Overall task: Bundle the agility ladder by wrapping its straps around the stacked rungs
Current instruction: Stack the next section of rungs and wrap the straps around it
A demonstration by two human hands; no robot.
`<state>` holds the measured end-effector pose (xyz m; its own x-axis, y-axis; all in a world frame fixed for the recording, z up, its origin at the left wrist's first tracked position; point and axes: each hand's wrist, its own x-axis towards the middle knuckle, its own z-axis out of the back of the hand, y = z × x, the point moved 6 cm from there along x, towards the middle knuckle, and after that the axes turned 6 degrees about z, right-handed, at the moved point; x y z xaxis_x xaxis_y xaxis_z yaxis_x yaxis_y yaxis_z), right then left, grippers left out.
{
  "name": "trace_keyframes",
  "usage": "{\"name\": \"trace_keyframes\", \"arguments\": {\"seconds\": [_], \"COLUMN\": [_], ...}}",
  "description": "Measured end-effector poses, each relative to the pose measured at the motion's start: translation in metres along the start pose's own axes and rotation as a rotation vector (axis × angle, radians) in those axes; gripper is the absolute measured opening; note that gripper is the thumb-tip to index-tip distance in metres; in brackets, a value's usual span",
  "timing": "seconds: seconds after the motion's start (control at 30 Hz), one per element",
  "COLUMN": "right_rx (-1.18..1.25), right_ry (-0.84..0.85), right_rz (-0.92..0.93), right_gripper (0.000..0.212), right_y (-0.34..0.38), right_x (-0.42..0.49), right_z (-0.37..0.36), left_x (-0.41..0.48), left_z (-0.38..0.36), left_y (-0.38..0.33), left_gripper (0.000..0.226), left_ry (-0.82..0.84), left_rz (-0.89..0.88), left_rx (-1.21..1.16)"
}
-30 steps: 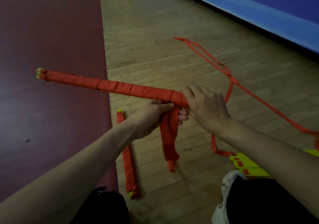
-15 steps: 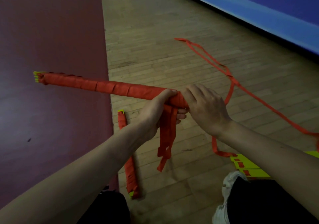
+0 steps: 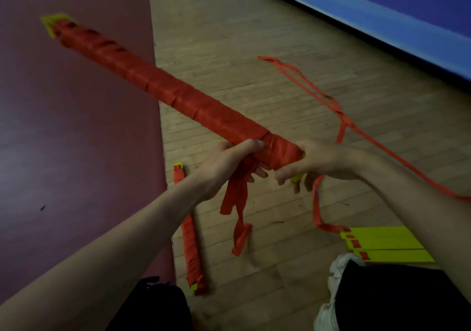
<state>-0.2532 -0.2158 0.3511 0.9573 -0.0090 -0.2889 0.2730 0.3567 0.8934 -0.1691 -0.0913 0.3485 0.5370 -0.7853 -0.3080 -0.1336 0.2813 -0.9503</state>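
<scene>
On the left is a dark red mat (image 3: 76,152). The red bundle (image 3: 178,96) is held up in the air. Its far end is over the mat and its near end is in the middle. The left hand (image 3: 224,162) is wrapped tight round it, thumb on top. Loose strap ends (image 3: 237,203) hang down below that hand. 1 small bundle (image 3: 190,233) lies on the wood floor (image 3: 229,50) underneath. The right hand (image 3: 321,162) is blurry, but its fingers look curled round the red bundle's near end. Far right, a long strap (image 3: 369,137) trails over the floor by some yellow rungs (image 3: 387,241).
</scene>
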Motion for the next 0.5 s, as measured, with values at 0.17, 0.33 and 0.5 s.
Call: {"name": "trace_keyframes", "arguments": {"seconds": [0.17, 0.33, 0.5], "right_rx": [0.16, 0.129, 0.12], "right_ry": [-0.002, -0.132, -0.236], "right_rz": [0.069, 0.199, 0.154], "right_gripper": [0.009, 0.021, 0.023], "right_y": [0.002, 0.013, 0.005], "right_x": [-0.001, -0.001, 0.0], "right_z": [-0.006, 0.003, 0.011], "left_x": [-0.002, -0.004, -0.003], "left_z": [-0.003, 0.002, 0.001], "left_y": [-0.01, -0.01, 0.011], "left_gripper": [0.039, 0.04, 0.024], "left_ry": [0.075, 0.161, 0.125], "left_rz": [-0.082, -0.052, 0.001], "left_rx": [0.053, -0.031, -0.062]}}
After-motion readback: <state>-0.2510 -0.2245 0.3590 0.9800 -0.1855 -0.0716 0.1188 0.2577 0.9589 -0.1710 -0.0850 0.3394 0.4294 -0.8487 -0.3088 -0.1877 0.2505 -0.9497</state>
